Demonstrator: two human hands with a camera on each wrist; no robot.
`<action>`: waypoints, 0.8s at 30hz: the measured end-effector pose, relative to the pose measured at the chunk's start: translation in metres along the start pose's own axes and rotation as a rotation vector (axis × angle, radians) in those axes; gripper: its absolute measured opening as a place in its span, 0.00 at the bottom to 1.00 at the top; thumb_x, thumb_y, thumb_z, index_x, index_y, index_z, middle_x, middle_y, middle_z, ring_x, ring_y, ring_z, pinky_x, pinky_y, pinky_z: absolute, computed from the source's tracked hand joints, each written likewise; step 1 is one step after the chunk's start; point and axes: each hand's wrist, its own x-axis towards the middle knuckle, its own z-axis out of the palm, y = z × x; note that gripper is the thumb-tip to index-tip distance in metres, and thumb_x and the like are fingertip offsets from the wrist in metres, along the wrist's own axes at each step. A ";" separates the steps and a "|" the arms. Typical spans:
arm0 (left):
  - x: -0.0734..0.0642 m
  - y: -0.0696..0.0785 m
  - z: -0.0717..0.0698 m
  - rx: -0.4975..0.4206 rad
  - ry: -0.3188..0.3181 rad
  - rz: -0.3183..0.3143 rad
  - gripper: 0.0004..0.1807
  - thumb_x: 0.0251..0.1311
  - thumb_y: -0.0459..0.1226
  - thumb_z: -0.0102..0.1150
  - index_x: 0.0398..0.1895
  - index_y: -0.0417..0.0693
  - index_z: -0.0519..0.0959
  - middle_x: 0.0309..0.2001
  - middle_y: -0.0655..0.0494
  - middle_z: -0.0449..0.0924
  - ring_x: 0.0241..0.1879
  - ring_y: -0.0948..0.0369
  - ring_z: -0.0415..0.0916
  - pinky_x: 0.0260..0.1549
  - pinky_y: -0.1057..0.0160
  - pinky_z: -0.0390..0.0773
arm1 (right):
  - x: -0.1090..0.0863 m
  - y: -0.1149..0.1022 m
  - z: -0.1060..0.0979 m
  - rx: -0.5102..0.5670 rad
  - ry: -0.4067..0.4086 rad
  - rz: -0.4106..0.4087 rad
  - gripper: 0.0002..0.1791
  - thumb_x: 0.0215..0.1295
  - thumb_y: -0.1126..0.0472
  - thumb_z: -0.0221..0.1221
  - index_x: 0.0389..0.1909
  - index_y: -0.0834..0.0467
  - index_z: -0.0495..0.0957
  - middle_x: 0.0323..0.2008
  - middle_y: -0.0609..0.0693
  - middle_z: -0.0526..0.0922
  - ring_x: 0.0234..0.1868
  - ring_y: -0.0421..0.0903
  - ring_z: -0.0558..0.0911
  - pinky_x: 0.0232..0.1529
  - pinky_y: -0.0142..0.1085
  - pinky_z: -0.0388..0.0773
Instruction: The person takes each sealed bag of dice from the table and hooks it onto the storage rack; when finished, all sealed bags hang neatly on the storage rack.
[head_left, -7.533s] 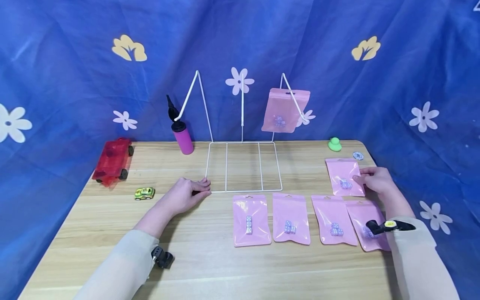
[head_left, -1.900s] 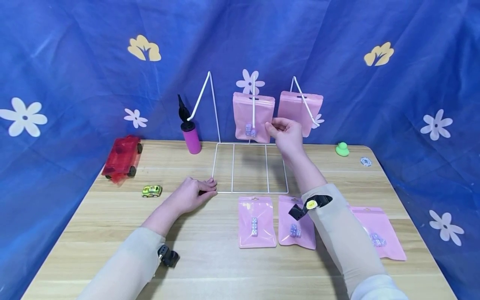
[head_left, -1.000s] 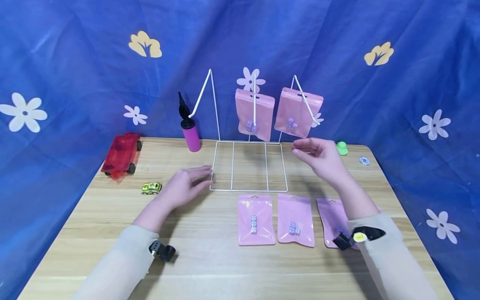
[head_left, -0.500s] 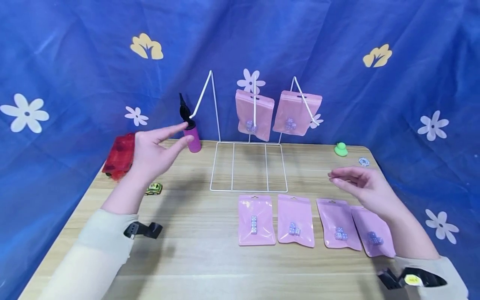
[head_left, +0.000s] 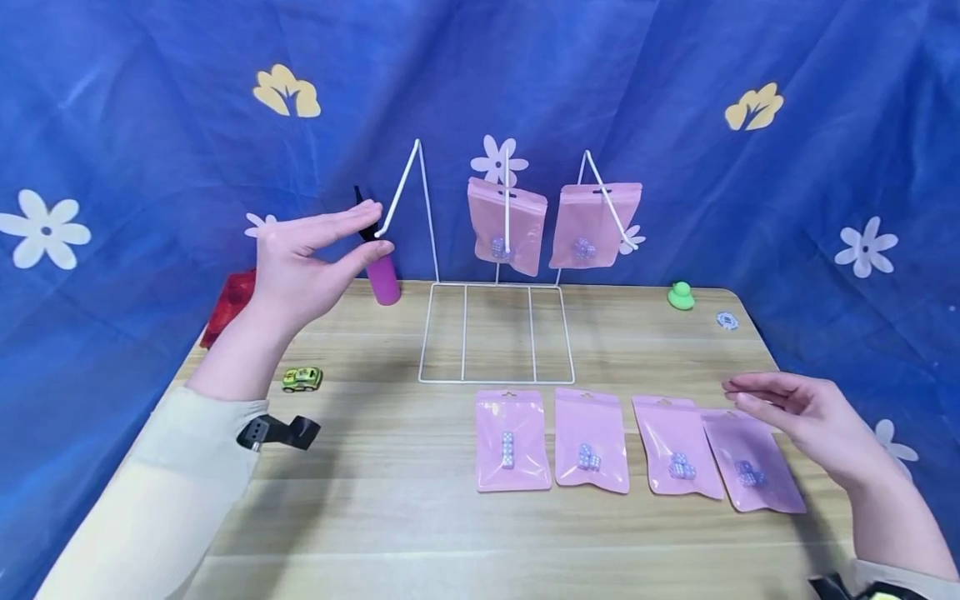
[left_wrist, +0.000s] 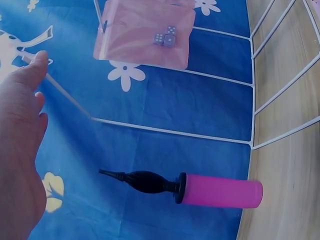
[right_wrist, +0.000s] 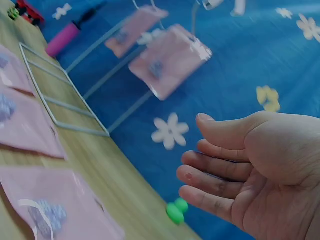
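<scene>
A white wire rack [head_left: 496, 382] with three raised arms stands at the table's back. Pink zip bags of dice hang from its middle and right arms: the middle bag [head_left: 507, 225] and the right bag [head_left: 596, 225]. My left hand [head_left: 311, 267] is raised at the tip of the bare left arm [head_left: 400, 185], thumb and fingers apart on either side of it. My right hand [head_left: 813, 421], holding nothing, hovers with loosely bent fingers just over the rightmost pink bag [head_left: 753, 462] on the table. More dice bags lie flat left of it, including one with stacked dice [head_left: 513, 442].
Behind the left hand stands a magenta hand pump [head_left: 384, 282] with a black nozzle. A red toy vehicle [head_left: 232, 304] is partly hidden by the left arm, near a small green toy car [head_left: 302, 379]. A green duck [head_left: 681, 296] and a poker chip [head_left: 727, 321] sit back right.
Since the earliest frame, a bag has been hung on the middle arm and released. My left hand has left the rack's base and risen to the left arm; my right hand has withdrawn right.
</scene>
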 end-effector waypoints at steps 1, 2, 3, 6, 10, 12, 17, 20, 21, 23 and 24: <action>0.003 0.000 0.001 -0.024 0.006 0.010 0.24 0.42 0.21 0.84 0.46 0.40 0.92 0.48 0.48 0.90 0.53 0.65 0.86 0.64 0.62 0.78 | -0.002 0.005 -0.003 0.005 0.004 0.013 0.17 0.74 0.69 0.65 0.60 0.71 0.81 0.51 0.45 0.90 0.49 0.35 0.88 0.46 0.26 0.85; 0.005 0.000 0.002 -0.047 0.011 0.012 0.23 0.41 0.19 0.83 0.44 0.40 0.92 0.47 0.48 0.90 0.53 0.63 0.87 0.58 0.63 0.82 | -0.003 0.010 -0.006 0.008 0.012 0.024 0.17 0.74 0.68 0.65 0.60 0.71 0.80 0.51 0.45 0.90 0.49 0.36 0.88 0.46 0.26 0.85; 0.006 0.000 0.002 -0.063 0.011 0.020 0.22 0.41 0.18 0.82 0.43 0.39 0.92 0.46 0.47 0.90 0.52 0.62 0.87 0.57 0.64 0.83 | -0.005 0.016 -0.009 0.008 0.019 0.037 0.18 0.74 0.68 0.65 0.60 0.71 0.80 0.51 0.44 0.90 0.49 0.35 0.88 0.46 0.26 0.85; 0.008 0.001 0.002 -0.073 -0.004 0.033 0.20 0.43 0.16 0.80 0.41 0.38 0.92 0.43 0.47 0.91 0.51 0.62 0.88 0.56 0.65 0.83 | -0.011 0.031 -0.015 0.020 0.045 0.084 0.19 0.74 0.67 0.66 0.61 0.71 0.79 0.50 0.42 0.90 0.49 0.34 0.88 0.46 0.25 0.85; 0.008 0.001 0.001 -0.063 -0.018 0.032 0.19 0.45 0.18 0.80 0.42 0.38 0.92 0.44 0.47 0.91 0.52 0.65 0.87 0.56 0.66 0.83 | -0.017 0.053 -0.022 0.033 0.064 0.153 0.21 0.73 0.67 0.67 0.62 0.72 0.77 0.49 0.41 0.90 0.48 0.32 0.87 0.46 0.25 0.85; 0.008 0.001 0.001 -0.056 -0.015 0.028 0.18 0.45 0.18 0.80 0.42 0.38 0.92 0.44 0.47 0.91 0.51 0.66 0.87 0.56 0.66 0.83 | -0.019 0.065 -0.025 0.021 0.063 0.190 0.24 0.74 0.65 0.67 0.63 0.75 0.75 0.49 0.42 0.90 0.47 0.31 0.87 0.45 0.24 0.85; 0.007 0.002 0.000 -0.049 -0.012 0.026 0.18 0.45 0.17 0.80 0.40 0.38 0.92 0.43 0.46 0.91 0.51 0.67 0.87 0.56 0.66 0.83 | -0.024 0.092 -0.029 -0.061 0.036 0.282 0.33 0.74 0.57 0.68 0.65 0.79 0.71 0.49 0.46 0.90 0.45 0.28 0.86 0.42 0.22 0.83; 0.007 0.004 0.002 -0.066 -0.015 0.028 0.19 0.43 0.16 0.79 0.40 0.37 0.92 0.43 0.46 0.91 0.51 0.66 0.87 0.56 0.66 0.83 | -0.030 0.104 -0.031 -0.129 0.018 0.345 0.35 0.73 0.54 0.69 0.65 0.79 0.72 0.50 0.54 0.90 0.43 0.26 0.84 0.40 0.21 0.82; 0.007 0.004 0.003 -0.070 -0.017 0.029 0.19 0.43 0.15 0.79 0.39 0.37 0.92 0.43 0.45 0.91 0.51 0.66 0.87 0.55 0.67 0.83 | -0.031 0.106 -0.032 -0.156 0.008 0.370 0.36 0.73 0.53 0.69 0.65 0.79 0.72 0.50 0.57 0.89 0.42 0.26 0.83 0.39 0.21 0.81; 0.007 0.005 0.004 -0.068 -0.018 0.029 0.19 0.43 0.16 0.79 0.39 0.37 0.92 0.43 0.46 0.91 0.50 0.67 0.87 0.55 0.68 0.83 | -0.033 0.107 -0.034 -0.199 -0.017 0.422 0.37 0.72 0.51 0.70 0.64 0.79 0.73 0.49 0.61 0.89 0.40 0.27 0.82 0.37 0.21 0.79; 0.007 0.005 0.005 -0.065 -0.018 0.029 0.19 0.43 0.16 0.80 0.40 0.37 0.92 0.43 0.46 0.91 0.50 0.67 0.87 0.55 0.69 0.83 | -0.034 0.107 -0.034 -0.207 -0.028 0.447 0.38 0.71 0.50 0.71 0.64 0.78 0.74 0.48 0.61 0.89 0.40 0.28 0.82 0.37 0.22 0.79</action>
